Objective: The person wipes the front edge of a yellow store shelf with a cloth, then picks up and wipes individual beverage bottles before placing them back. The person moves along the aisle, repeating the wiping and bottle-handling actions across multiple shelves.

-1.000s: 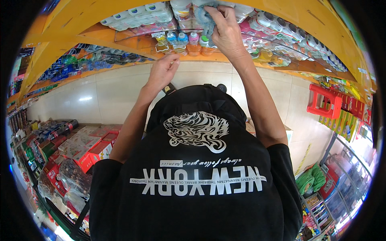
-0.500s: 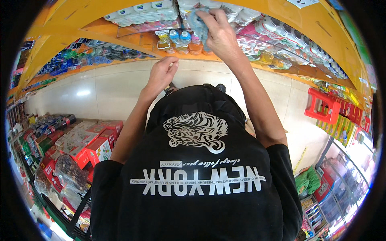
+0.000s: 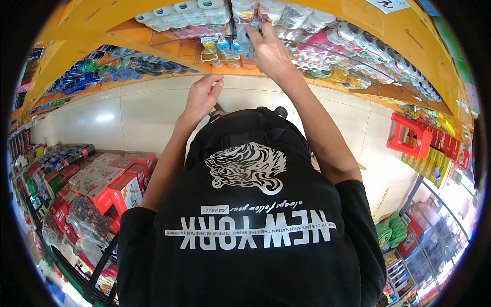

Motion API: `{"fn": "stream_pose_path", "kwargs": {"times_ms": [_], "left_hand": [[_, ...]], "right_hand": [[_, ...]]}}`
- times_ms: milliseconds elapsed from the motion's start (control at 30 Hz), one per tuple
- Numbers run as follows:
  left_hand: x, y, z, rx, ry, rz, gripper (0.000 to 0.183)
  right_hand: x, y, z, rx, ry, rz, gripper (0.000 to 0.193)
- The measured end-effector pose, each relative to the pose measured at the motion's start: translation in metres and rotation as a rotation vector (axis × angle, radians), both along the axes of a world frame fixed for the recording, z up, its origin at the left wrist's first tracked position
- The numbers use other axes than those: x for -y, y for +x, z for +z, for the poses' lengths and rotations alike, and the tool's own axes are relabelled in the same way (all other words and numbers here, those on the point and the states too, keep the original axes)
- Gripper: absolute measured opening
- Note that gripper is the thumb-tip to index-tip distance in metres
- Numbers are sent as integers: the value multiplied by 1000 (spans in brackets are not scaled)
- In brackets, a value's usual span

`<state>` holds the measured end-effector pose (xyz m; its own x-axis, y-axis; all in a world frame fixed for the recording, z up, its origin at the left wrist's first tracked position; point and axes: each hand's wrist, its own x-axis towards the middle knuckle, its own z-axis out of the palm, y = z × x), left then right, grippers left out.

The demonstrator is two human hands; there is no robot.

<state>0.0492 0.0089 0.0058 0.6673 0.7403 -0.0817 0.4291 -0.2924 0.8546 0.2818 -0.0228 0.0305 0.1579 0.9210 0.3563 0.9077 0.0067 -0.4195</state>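
My right hand [image 3: 272, 55] is closed on a blue-grey cloth [image 3: 244, 42] at the front of an orange shelf. The cloth hangs by the shelf edge, just below white toilet-paper packs [image 3: 258, 11] and to the right of bottles with blue caps [image 3: 228, 47]. Part of the cloth is hidden behind my fingers. My left hand [image 3: 202, 96] hovers over the pale floor with its fingers curled in and nothing visible in them. It is apart from the shelf.
Shelves of packaged goods [image 3: 365, 43] curve along the far side, framed by orange boards [image 3: 82, 41]. A red plastic stool [image 3: 410, 135] stands at the right. Red cartons [image 3: 125, 190] and bagged goods [image 3: 88, 217] are stacked at the left. Tiled floor [image 3: 153, 105] lies between.
My right hand has drawn nearer to me and slightly left with the cloth, leaving more of the toilet-paper packs in sight. My left hand has barely moved.
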Motion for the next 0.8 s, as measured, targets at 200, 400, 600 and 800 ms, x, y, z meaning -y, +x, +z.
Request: {"fn": "stream_pose_path", "kwargs": {"times_ms": [200, 400, 600, 800], "left_hand": [[6, 6, -5, 26, 21, 12, 19], [11, 16, -7, 10, 1, -31, 20], [12, 29, -5, 31, -4, -52, 19], [13, 39, -1, 16, 13, -84, 20]], "right_hand": [[22, 4, 6, 22, -38, -65, 47], [49, 28, -2, 72, -56, -154, 48], [75, 54, -2, 95, -15, -266, 44], [99, 85, -2, 130, -66, -393, 50]]}}
